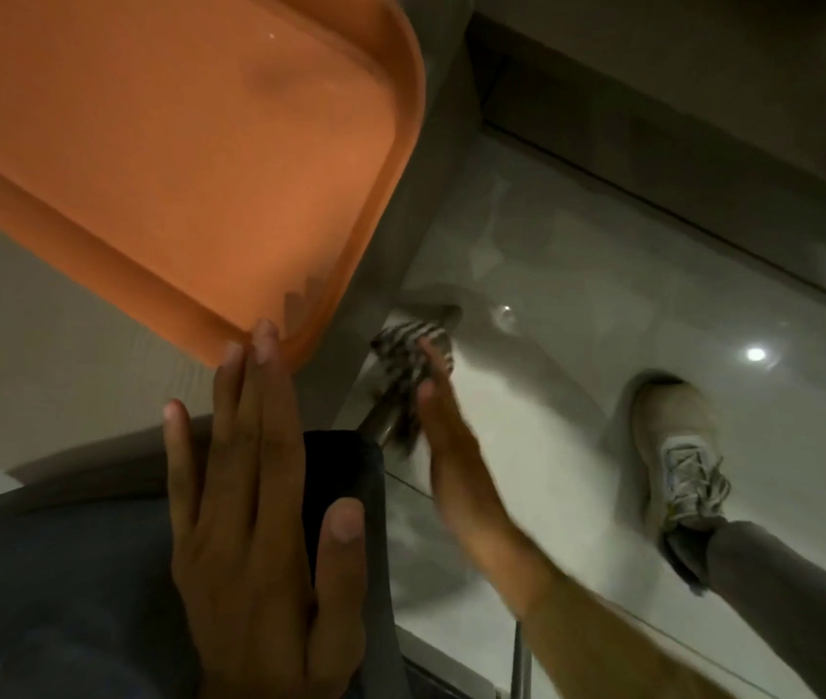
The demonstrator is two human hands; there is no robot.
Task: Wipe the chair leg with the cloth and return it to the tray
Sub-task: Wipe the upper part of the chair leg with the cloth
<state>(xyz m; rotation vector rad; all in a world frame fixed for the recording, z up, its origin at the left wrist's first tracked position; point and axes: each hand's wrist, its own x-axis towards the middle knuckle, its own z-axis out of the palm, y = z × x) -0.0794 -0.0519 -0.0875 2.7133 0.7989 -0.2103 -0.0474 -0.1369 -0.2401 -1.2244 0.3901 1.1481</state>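
On the table's corner sits the orange tray (pixel 159 143) — nothing lies in it. Below it, the right hand (pixel 456 446) grips a black-and-white striped cloth (pixel 413 355), blurred, against the metal chair leg (pixel 381 425). The left hand (pixel 249 476) lies flat, fingers spread — fingertips touching the tray's rim.

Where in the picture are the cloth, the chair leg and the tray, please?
cloth (pixel 413 353): head view, on its striped middle, above the right hand's fingers.
chair leg (pixel 380 423): head view, on the bare metal below the cloth.
tray (pixel 174 143): head view, on its bare orange floor.
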